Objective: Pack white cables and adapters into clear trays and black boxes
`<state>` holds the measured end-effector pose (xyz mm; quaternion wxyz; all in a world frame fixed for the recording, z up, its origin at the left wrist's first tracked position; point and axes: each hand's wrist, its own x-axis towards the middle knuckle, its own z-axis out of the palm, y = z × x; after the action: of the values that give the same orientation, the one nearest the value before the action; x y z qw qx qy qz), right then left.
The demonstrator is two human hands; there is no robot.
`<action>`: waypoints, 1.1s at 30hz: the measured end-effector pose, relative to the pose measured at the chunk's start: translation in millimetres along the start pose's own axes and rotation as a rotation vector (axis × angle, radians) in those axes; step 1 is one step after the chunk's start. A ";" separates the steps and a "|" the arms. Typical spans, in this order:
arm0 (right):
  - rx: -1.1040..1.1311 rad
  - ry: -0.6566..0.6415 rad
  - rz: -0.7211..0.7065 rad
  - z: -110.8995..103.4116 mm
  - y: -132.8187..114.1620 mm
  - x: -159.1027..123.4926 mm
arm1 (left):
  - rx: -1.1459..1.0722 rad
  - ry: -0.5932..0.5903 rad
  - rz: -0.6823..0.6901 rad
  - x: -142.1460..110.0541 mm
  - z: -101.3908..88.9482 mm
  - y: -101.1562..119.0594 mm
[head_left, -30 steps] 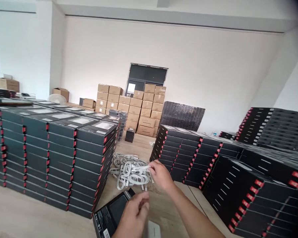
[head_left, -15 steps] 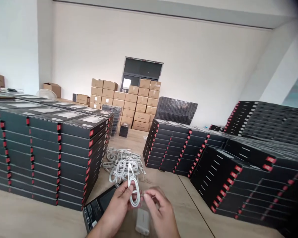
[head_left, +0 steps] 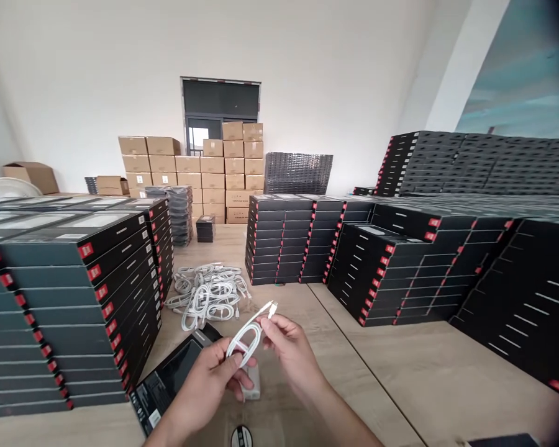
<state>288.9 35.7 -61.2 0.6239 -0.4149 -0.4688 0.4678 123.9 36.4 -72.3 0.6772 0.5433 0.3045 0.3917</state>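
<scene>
A coiled white charging cable (head_left: 245, 340) is held up between both hands above the table. My left hand (head_left: 217, 372) is closed around the lower part of the coil, thumb on top. With thumb and fingers, my right hand (head_left: 286, 338) pinches the cable near its connector ends, which point up. Beneath the hands, a white rectangular block (head_left: 252, 383) lies on the table, partly hidden by my left hand. An open black box (head_left: 168, 379) lies to the left, partly behind my left arm. Beyond the hands is a heap of coiled white cables (head_left: 209, 292).
Tall stacks of black boxes with red tabs stand at left (head_left: 74, 310) and right (head_left: 377, 267) on the wooden table (head_left: 368, 347). A round black-and-white item (head_left: 241, 436) lies at the near edge. Brown cartons (head_left: 205, 177) are piled at the back.
The view has swung to the right. My right hand has moved up onto the connector ends, and the coil has tilted from upright to slanting right. The round item has come into view.
</scene>
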 end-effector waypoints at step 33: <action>-1.129 -0.051 -0.759 -16.1 -14.8 1.1 | -0.356 -0.038 -0.123 -7.2 0.6 3.7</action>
<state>307.6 32.2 -50.4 0.4213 -0.4724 -0.7689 -0.0904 120.0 30.2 -68.7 0.7911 0.4024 0.2502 0.3869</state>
